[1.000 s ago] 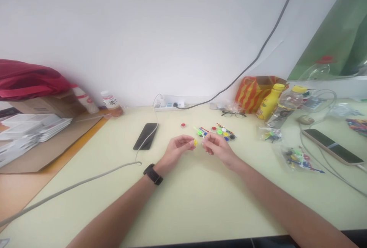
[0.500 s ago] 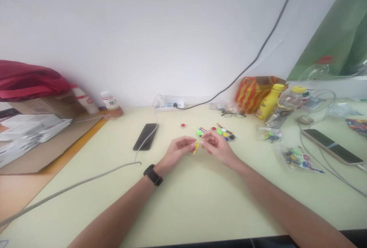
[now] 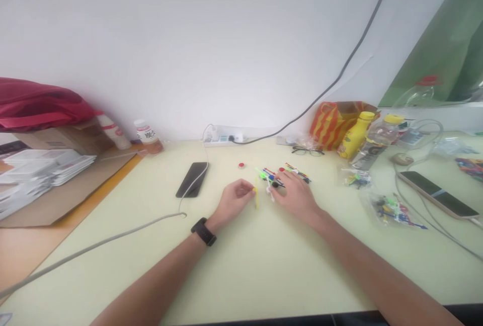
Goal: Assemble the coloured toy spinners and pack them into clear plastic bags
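Observation:
My left hand (image 3: 236, 199) pinches a thin yellow plastic piece (image 3: 256, 197) between thumb and fingertips, just above the table. To its right, my right hand (image 3: 296, 192) reaches over a small pile of coloured plastic pieces (image 3: 266, 172), with thumb and forefinger apart. By those fingertips are a white plastic piece (image 3: 269, 189) and a round black piece (image 3: 275, 184); whether the fingers touch them is unclear. The hand covers part of the pile. A red round piece (image 3: 241, 165) lies alone beyond my left hand.
A black phone (image 3: 191, 180) with a cable across it lies to the left. Clear bags (image 3: 392, 210) of similar pieces and another phone (image 3: 437, 192) are on the right. Glasses (image 3: 307, 151), a power strip (image 3: 222, 138) and bottles (image 3: 354, 135) stand near the wall.
My right hand has moved away from my left hand onto the pile, and its fingers have spread. The yellow piece now hangs more upright in my left hand.

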{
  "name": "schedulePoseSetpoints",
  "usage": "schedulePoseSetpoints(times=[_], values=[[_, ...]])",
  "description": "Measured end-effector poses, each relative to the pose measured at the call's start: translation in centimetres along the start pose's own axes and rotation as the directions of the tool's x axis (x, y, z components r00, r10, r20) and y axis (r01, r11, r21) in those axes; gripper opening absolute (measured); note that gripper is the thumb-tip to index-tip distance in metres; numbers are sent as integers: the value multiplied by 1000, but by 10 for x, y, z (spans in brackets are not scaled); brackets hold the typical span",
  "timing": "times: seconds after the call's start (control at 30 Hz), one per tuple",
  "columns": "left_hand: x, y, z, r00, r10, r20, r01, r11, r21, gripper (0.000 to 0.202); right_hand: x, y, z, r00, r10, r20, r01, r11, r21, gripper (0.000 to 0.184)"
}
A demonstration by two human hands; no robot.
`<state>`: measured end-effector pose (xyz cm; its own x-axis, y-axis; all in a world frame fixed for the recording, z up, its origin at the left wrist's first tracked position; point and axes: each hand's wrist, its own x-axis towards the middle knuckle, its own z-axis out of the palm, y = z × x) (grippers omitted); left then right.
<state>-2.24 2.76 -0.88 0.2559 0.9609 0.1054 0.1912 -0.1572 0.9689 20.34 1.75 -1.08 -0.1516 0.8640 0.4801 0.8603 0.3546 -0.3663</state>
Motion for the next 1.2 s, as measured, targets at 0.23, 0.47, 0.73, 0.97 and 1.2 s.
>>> schedulePoseSetpoints(times=[0.23,0.47,0.73,0.97,1.2], values=[[2,-6,-5,984,155,-86,-114,926,361,19,0,2,-2,997,32,65,-35,999,32,18],[0,-5,-7,978,204,35,-196,858,474,27,-2,-3,-3,993,-24,118,6,989,148,14],[-10,0,-3,925,251,287,-335,894,298,62,2,2,-2,995,-58,75,43,980,197,13],[-9,-8,0,953,246,177,-294,895,337,35,23,33,4,1000,21,22,-22,998,62,18],[-9,-6,-1,953,241,185,-293,889,351,28,45,37,16,994,20,108,-14,998,-58,18]])
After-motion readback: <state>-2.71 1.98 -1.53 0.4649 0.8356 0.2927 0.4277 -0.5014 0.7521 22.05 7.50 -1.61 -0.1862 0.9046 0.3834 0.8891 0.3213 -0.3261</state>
